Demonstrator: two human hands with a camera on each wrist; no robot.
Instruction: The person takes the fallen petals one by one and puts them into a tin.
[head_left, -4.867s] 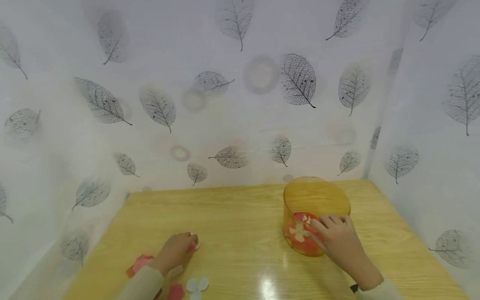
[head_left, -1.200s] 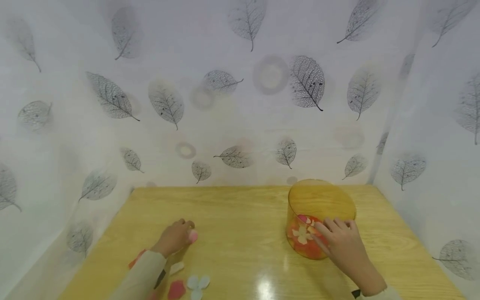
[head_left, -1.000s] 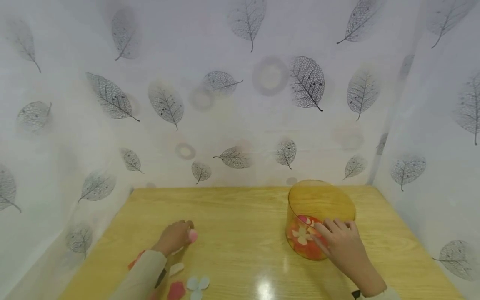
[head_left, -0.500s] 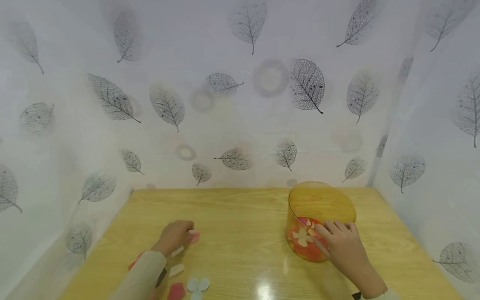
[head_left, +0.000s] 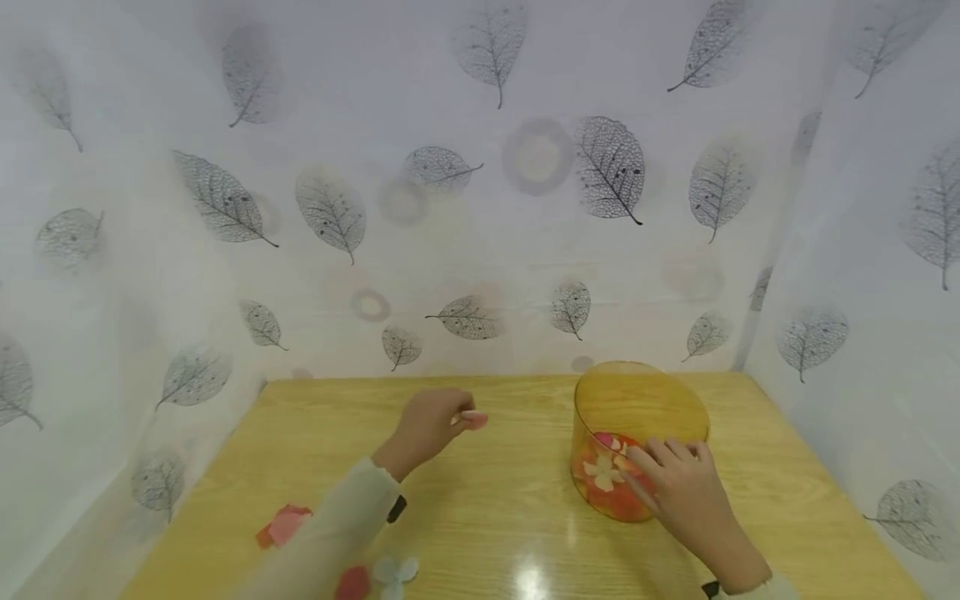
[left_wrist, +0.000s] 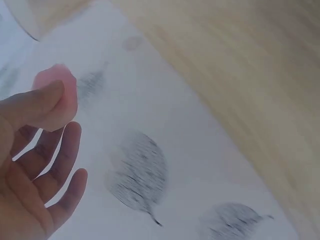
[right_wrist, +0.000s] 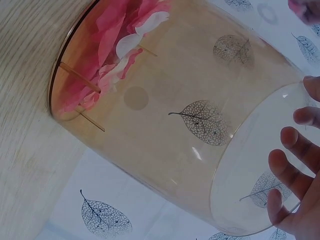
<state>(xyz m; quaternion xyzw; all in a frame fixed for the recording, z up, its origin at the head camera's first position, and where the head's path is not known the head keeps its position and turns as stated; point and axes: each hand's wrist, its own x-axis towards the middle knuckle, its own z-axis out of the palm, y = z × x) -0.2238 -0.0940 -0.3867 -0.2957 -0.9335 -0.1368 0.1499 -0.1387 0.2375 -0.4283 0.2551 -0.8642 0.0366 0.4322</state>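
Observation:
My left hand (head_left: 427, 427) pinches a pink petal (head_left: 474, 419) between thumb and fingers, raised above the middle of the table. In the left wrist view the thumb presses the petal (left_wrist: 70, 102) while the other fingers curve loosely. My right hand (head_left: 678, 492) holds the near rim of a clear amber round container (head_left: 587, 417), its fingers bent over the edge. Pink and red petals (right_wrist: 110, 42) and a pale flower (head_left: 603, 471) lie at the container's bottom. The right wrist view looks through the container's wall (right_wrist: 165, 125), fingers (right_wrist: 292, 137) beside its mouth.
More pink and red petals (head_left: 287, 525) lie on the wooden table (head_left: 487, 500) at left. Near the front edge are a red petal (head_left: 352, 583) and a pale blue-white flower (head_left: 393, 571). Leaf-patterned white sheeting (head_left: 480, 250) stands behind and at both sides.
My left hand has lifted the pink petal and moved right and farther from me, uncovering the petals at left. My right hand and the container have stayed put.

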